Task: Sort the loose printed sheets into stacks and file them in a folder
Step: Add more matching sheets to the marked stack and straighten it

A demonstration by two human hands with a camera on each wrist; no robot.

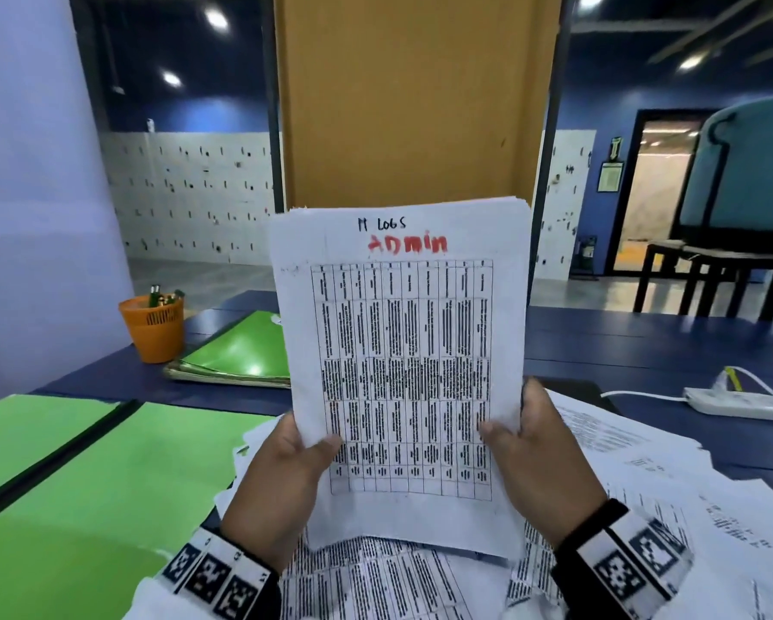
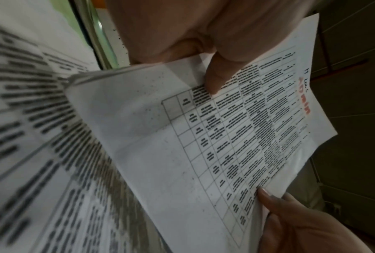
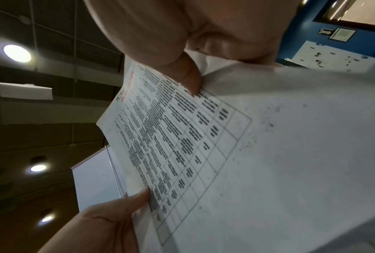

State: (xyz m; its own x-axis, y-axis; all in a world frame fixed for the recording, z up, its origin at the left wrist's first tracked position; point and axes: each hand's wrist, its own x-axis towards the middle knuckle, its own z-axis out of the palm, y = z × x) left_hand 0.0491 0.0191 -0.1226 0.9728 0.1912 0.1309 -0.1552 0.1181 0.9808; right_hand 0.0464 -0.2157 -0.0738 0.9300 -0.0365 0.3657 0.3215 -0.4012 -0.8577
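Head view: both hands hold up a thin stack of white printed sheets [image 1: 402, 351] with a table grid and "Admin" in red marker at the top. The left hand [image 1: 277, 490] pinches the lower left edge, thumb on the front; the right hand [image 1: 541, 458] pinches the lower right edge the same way. The stack stands upright above a messy spread of loose printed pages [image 1: 644, 476] on the dark blue table [image 1: 644, 342]. An open bright green folder [image 1: 107, 467] lies near left, more green folders [image 1: 246, 351] sit farther back beside an orange mesh pen cup [image 1: 154, 326], and a white power strip [image 1: 738, 404] is on the right.

Left wrist view: the left thumb presses on the grid, fingers curled behind the sheets.

Right wrist view: same deal, the right thumb on the front, fingers hidden behind.
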